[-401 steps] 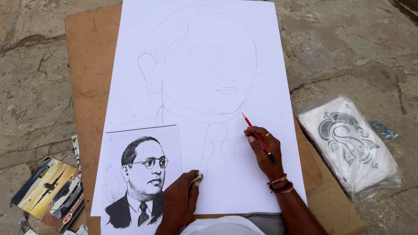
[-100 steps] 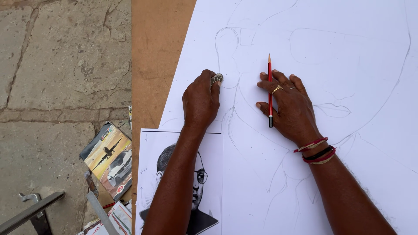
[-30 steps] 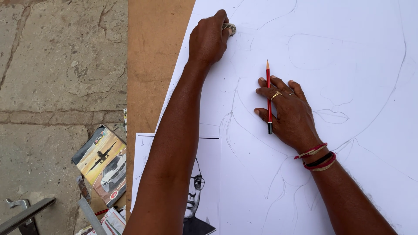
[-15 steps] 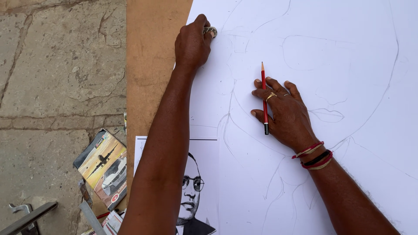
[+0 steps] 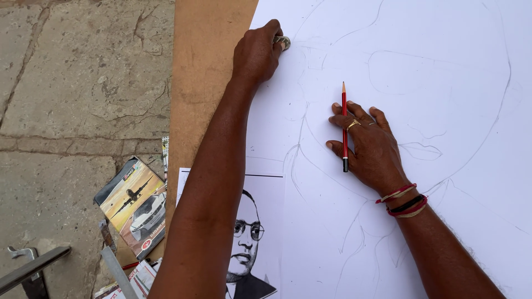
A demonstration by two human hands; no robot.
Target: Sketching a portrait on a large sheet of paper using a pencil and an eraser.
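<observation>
White paper, a large sheet (image 5: 421,232) bearing a faint pencil outline of a head, covers most of the brown flat board (image 5: 205,83) under your arms. Your left hand (image 5: 256,55) reaches to the far left part of the outline, fingers curled tight around a small grey eraser (image 5: 282,42) pressed on the paper, seemingly so it can rub the faint lines there. Your right hand (image 5: 368,147) lies flat on the sheet near the middle, fingers spread, likely steadying the paper; the red pencil (image 5: 344,127) is tucked between 2 of its fingers, tip pointing far, lifted off the drawing. Near your left forearm, a black-and-white printed portrait (image 5: 249,243) lies beside the sketch, probably for reference. A colourful booklet with a plane and a car (image 5: 133,213) rests left on the stone floor (image 5: 72,83).
</observation>
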